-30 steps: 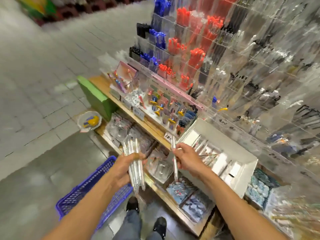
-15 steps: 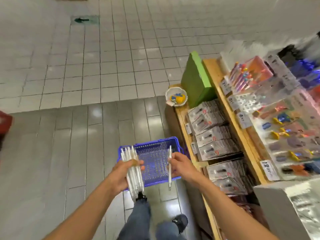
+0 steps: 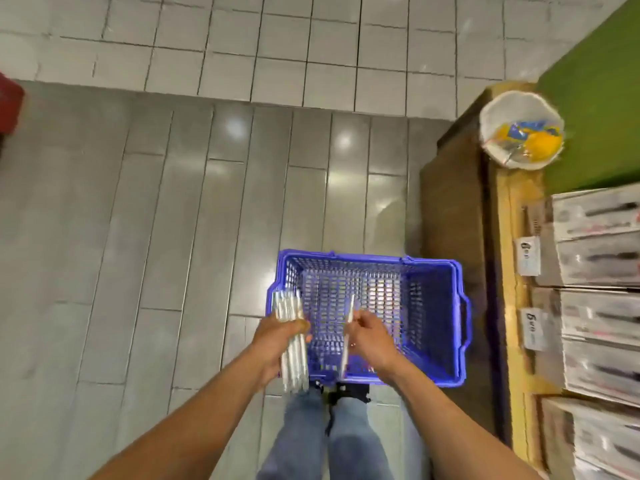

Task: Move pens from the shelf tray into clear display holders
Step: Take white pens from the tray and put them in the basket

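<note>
Grey floor tiles fill the frame. Low centre, the left hand is clamped around a bundle of white pens; beside it the right hand pinches a single pen. Beyond them sits a blue basket; a wooden shelf runs up the right edge.

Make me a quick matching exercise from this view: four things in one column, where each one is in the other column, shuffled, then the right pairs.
Things:
1. bundle of clear plastic pens
2. single clear pen
3. blue plastic mesh basket
4. round white tub of yellow and blue items

Places:
A. on the grey tiled floor
B. in the right hand
C. on the wooden shelf corner, beside the green panel
D. in the left hand

Pairs: 1-D, 2-B, 3-A, 4-C
</note>
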